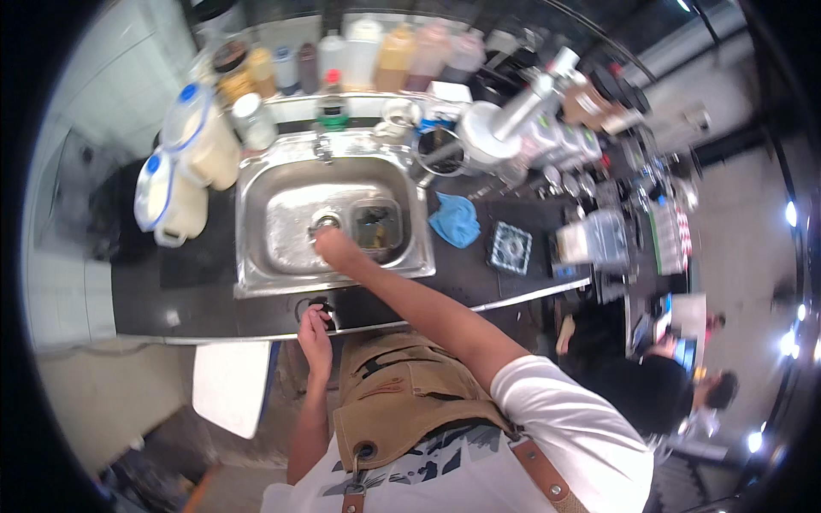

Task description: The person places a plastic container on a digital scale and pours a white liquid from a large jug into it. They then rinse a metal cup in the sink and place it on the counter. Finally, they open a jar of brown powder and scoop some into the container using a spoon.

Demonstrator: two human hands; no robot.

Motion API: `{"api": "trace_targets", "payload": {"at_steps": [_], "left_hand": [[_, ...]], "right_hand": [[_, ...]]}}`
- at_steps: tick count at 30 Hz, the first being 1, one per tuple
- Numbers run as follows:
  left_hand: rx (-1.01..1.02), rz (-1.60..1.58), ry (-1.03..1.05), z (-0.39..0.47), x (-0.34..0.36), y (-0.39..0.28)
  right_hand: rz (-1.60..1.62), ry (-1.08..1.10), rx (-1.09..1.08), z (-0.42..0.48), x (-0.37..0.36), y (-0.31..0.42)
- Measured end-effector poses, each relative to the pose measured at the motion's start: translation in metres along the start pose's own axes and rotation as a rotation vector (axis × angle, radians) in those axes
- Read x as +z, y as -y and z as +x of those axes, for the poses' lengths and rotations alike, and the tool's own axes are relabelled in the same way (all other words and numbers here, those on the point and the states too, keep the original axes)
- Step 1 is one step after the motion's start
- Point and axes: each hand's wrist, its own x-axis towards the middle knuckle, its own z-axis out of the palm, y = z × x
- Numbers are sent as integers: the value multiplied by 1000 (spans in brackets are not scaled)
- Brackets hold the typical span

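Observation:
My right hand (pixel 336 250) reaches into the stainless steel sink (pixel 292 218), with its fingers bunched right by the drain (pixel 328 221). Blur hides whether it grips anything there. Close beside it in the basin stands a clear plastic container (pixel 377 224) with dark and yellowish bits inside. My left hand (pixel 314 326) is at the counter's front edge, fingers curled next to a small black object (pixel 319 306). Whether the fingers hold that object cannot be made out. The tap (pixel 322 147) rises at the sink's back rim.
Two blue-capped jugs (pixel 204 138) stand left of the sink. Squeeze bottles (pixel 362 54) line the back. To the right are a blue cloth (pixel 455 220), a square glass ashtray-like dish (pixel 510 247) and a clear plastic bin (pixel 603 237). Another person (pixel 635 385) is at the far right.

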Motion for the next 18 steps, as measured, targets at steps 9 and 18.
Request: {"api": "trace_targets", "payload": {"at_steps": [9, 18], "left_hand": [[185, -461, 74, 32, 11, -25], [477, 270, -172, 96, 20, -78]], "right_hand": [[1618, 151, 580, -89, -108, 70], [1569, -64, 616, -152, -104, 44]]}}
